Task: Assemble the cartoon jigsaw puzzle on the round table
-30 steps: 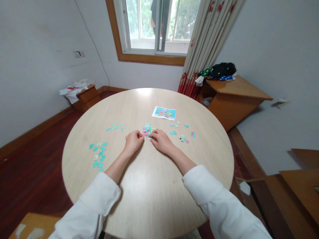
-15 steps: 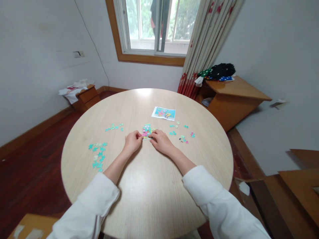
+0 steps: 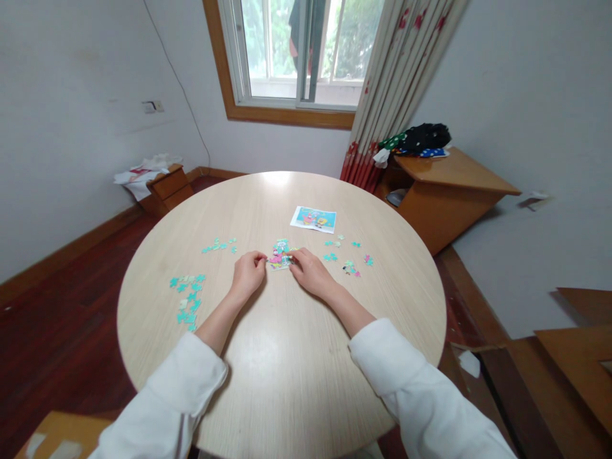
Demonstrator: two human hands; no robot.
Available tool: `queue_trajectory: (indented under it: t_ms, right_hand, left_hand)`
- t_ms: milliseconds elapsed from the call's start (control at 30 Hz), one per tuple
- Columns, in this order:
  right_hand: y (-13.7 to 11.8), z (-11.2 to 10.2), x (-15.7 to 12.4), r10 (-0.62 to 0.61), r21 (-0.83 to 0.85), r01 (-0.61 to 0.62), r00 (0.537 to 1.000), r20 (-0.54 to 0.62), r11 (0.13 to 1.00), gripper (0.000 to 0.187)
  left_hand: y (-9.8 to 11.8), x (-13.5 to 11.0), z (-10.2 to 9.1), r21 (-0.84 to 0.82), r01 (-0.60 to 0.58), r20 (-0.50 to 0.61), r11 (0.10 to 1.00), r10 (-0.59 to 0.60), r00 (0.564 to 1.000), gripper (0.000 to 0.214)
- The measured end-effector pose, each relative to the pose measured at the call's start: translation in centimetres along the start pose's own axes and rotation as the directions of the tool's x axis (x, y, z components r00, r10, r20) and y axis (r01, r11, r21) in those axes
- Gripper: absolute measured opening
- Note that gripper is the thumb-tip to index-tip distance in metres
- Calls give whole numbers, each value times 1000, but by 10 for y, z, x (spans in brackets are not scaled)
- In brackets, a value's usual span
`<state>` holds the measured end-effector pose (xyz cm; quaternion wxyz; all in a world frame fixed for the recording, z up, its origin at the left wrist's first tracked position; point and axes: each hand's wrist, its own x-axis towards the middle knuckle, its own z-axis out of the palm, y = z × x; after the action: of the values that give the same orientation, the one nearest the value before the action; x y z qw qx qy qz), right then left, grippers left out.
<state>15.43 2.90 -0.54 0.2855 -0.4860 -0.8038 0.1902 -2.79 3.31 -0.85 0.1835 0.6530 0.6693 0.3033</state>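
Observation:
A partly joined jigsaw puzzle (image 3: 282, 246), pink, teal and yellow, lies on the round table between my hands. My left hand (image 3: 248, 274) is just off its left edge, thumb and forefinger pinched together. Whatever is in that pinch is too small to make out. At the puzzle's right edge, my right hand (image 3: 312, 273) has its fingers curled onto the joined pieces, covering part of them. Beyond the puzzle rests a printed reference picture (image 3: 313, 219) with a pink and a yellow cartoon figure.
Loose teal puzzle pieces (image 3: 191, 296) are spread at the table's left, with a smaller group (image 3: 218, 245) behind. More loose pieces (image 3: 351, 269), some pink, lie right of my right hand. The pale round table (image 3: 282, 382) stands before a window (image 3: 301, 57).
My left hand has drawn a little to the left, away from the puzzle's edge, showing more of its pink part. My right hand stays at the puzzle with hardly any movement.

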Motion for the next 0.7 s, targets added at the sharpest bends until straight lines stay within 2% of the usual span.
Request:
queue_trajectory:
  t_ms: [267,467,700]
  right_hand:
    - [8,-6,2,111,-202,-122,992,-64,972,33]
    - [12,-6,2,168,-320,-171,985,-39,932,34]
    - [14,-16,2,202,-370,-231,973,-116,900,30]
  left_hand:
    - [10,-8,-11,295,-24,43,955,12,999,35]
    - [20,-14,-17,366,-41,91,930,8,996,38]
    - [26,-18,-22,418,-47,117,907,-2,993,38]
